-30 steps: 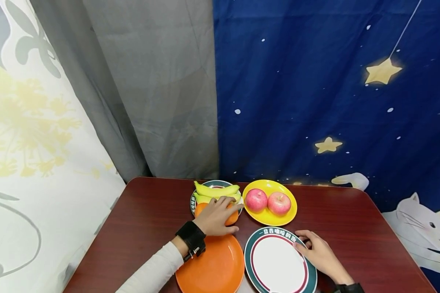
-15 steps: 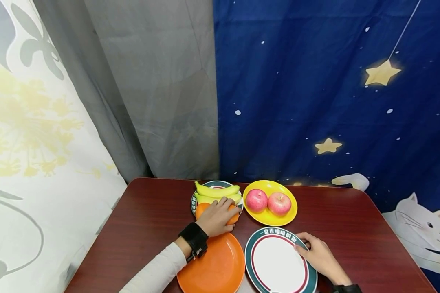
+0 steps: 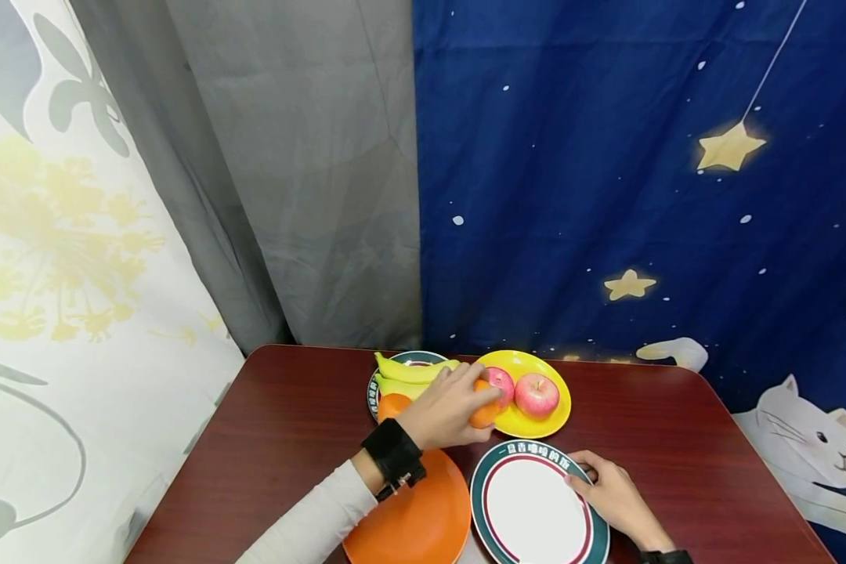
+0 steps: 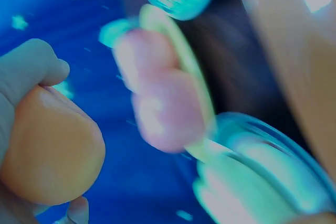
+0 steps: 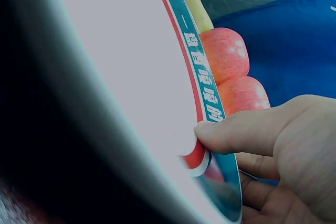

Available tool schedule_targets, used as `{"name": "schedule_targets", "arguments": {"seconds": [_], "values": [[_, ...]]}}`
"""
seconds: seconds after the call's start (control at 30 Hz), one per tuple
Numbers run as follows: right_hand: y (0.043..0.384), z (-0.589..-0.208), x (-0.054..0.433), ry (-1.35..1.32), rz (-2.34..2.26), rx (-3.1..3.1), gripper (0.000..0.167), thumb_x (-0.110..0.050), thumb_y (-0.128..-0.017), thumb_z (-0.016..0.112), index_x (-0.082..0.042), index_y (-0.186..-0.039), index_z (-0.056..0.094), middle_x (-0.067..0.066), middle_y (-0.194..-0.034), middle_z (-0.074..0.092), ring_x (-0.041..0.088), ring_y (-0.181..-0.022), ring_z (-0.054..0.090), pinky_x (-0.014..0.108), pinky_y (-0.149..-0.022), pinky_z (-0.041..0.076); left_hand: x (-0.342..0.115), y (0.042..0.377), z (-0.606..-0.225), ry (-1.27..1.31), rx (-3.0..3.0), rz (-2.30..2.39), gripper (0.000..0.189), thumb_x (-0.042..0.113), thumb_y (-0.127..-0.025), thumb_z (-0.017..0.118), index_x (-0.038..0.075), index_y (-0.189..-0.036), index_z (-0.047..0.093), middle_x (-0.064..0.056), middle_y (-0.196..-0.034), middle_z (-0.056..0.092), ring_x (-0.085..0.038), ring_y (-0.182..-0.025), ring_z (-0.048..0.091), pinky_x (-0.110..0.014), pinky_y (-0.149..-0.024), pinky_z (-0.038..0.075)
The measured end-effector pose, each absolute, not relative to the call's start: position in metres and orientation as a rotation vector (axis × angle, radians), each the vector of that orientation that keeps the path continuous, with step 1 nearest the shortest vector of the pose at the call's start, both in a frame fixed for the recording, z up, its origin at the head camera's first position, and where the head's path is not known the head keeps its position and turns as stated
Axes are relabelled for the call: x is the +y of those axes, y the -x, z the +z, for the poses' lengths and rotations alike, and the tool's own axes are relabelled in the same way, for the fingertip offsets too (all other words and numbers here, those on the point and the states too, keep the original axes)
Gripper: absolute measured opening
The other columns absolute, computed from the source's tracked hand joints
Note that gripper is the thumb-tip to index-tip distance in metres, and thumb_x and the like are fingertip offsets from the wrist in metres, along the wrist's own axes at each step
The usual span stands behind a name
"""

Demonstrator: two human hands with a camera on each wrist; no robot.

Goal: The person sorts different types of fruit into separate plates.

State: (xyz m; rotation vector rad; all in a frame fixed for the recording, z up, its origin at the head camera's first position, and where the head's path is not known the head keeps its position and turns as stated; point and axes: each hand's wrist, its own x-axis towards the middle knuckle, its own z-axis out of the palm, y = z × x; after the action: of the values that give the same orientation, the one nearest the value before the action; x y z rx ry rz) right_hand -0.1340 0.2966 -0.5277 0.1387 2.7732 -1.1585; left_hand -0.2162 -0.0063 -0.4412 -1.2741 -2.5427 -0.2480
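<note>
- The left hand [image 3: 446,411] is gripping an orange [image 3: 485,415], its fingers and thumb curling round the fruit.
- That orange is hanging in the air; in the head view it is overlapping the nearer edge of the yellow plate [image 3: 529,428] and part of the left-hand apple [image 3: 500,382].
- The right hand [image 3: 609,489] is pinching the rim of a white plate with a green border [image 3: 536,509], the thumb tip resting on the upper face and the other fingers curling behind the edge.
- A thin red ring and white printed characters are running round this plate's border.
- Two apples are sitting side by side on the yellow plate, the right-hand apple [image 3: 537,395] showing whole in the head view.
- Bananas [image 3: 417,371] and a second orange [image 3: 393,405] are lying on the far patterned plate [image 3: 373,395], just beside the yellow one; the left hand is partly covering that plate.
- An orange plate [image 3: 412,529] is lying on the near side, beside the green-bordered plate, with the left forearm in its white sleeve [image 3: 317,513] and black wristband [image 3: 393,453] crossing above it.
- The reddish-brown table [image 3: 289,439] is supporting the plates, and grey [image 3: 324,196] and blue curtains [image 3: 571,196] are hanging behind it.
</note>
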Motion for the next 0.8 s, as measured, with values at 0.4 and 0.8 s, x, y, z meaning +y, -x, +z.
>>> {"name": "schedule_targets", "arguments": {"seconds": [0.4,0.8], "values": [[0.132,-0.531,0.295,-0.127,-1.199,2.785,0.03,-0.01,-0.097,0.075,-0.002,-0.125,0.072,0.003,-0.096,0.074,0.009,-0.076,0.063,0.024,-0.066,0.05,0.056,0.185,-0.487,1.59,-2.535,-0.137,0.051,0.055,-0.097,0.072,0.029,-0.14,0.062,0.004,-0.131,0.055,-0.01,-0.115,0.051,-0.013,-0.091,0.044],[0.131,-0.532,0.295,-0.119,-1.186,2.827,0.031,-0.01,-0.097,0.076,-0.002,-0.126,0.072,0.002,-0.097,0.075,0.006,-0.076,0.063,0.023,-0.066,0.051,0.068,0.177,-0.511,1.714,-2.591,0.185,0.057,0.066,-0.099,0.062,0.036,-0.148,0.056,0.005,-0.15,0.052,-0.013,-0.138,0.048,-0.027,-0.112,0.042]]}}
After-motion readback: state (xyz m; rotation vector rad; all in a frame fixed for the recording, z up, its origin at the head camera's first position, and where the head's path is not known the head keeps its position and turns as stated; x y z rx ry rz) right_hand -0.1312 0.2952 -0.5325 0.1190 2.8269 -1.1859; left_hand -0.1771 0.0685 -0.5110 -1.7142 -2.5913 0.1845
